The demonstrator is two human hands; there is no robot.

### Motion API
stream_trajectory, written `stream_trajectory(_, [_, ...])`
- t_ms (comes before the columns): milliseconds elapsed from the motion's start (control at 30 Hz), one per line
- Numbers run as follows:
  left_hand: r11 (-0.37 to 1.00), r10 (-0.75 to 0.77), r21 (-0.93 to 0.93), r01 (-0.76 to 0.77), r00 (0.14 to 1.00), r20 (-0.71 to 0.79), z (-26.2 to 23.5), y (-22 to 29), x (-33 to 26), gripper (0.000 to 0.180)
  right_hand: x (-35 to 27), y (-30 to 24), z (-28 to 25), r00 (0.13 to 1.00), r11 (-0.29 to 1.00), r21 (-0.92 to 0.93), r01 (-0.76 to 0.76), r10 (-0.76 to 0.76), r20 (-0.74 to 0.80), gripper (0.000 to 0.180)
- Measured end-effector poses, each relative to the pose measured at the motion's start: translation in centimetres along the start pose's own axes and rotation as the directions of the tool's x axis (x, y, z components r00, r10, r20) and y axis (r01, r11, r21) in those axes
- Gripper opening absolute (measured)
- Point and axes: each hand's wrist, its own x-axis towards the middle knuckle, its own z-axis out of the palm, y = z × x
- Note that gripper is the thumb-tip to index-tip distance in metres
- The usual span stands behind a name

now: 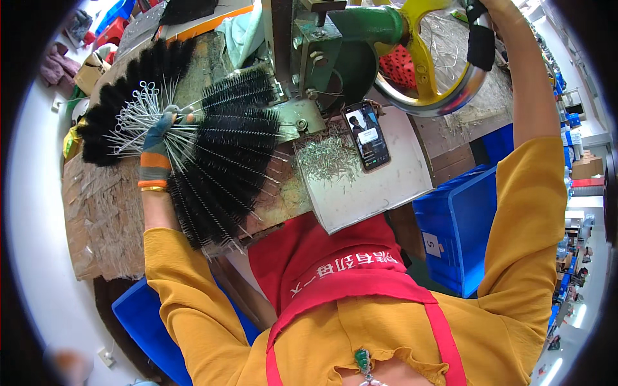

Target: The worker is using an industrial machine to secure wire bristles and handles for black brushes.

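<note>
My left hand (pixel 159 138), in a grey and orange glove, is closed around the wire stems of a fanned bundle of black bristle brushes (pixel 232 151). More brushes (pixel 106 122) with looped wire ends spread out beyond it on the left. One brush (pixel 238 89) reaches the metal block of a green press (pixel 315 71), where its tip is hidden. At the top right edge, my right hand (pixel 501 5) is closed on the rim of a yellow-spoked handwheel (pixel 444 106), by its black wrapping; its fingers are largely cut off by the picture edge.
A white board (pixel 386 199) carries a phone (pixel 367 136) with a lit screen and a heap of small wire clippings (pixel 328 157). The worn wooden bench (pixel 103 219) is on the left. Blue bins (pixel 460 225) stand below the bench edge. A light cloth (pixel 241 38) lies behind the brushes.
</note>
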Motion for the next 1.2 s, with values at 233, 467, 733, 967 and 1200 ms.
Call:
stream_trajectory(233, [0.999, 0.049, 0.005, -0.049, 0.999, 0.014, 0.2, -0.3, -0.4, 0.020, 1.5, -0.8, 0.0, 0.995, 0.998, 0.057, 0.013, -0.018, 0.098, 0.035])
stream_trajectory(467, [0.999, 0.012, -0.031, -0.012, 1.000, 0.001, 0.2, -0.4, -0.1, 0.018, 1.7, -0.9, 0.0, 0.993, 0.998, 0.067, 0.009, -0.017, 0.116, 0.030])
stream_trajectory(733, [1.000, 0.004, 0.006, -0.004, 0.999, -0.053, 0.3, -0.1, 0.0, 0.019, 2.2, -0.8, 0.1, 0.990, 0.996, 0.086, -0.001, -0.011, 0.138, 0.025])
stream_trajectory(967, [0.997, 0.041, 0.066, -0.039, 0.999, -0.031, 1.0, 0.0, -0.2, 0.021, 2.6, -0.7, -0.3, 0.946, 0.955, 0.146, 0.259, -0.282, 0.162, 0.020])
stream_trajectory(1200, [1.000, -0.001, 0.027, 0.001, 1.000, 0.005, 0.1, 0.1, 0.9, 0.023, 3.8, 1.1, 0.3, 0.943, 0.938, 0.280, 0.203, -0.264, 0.202, 0.018])
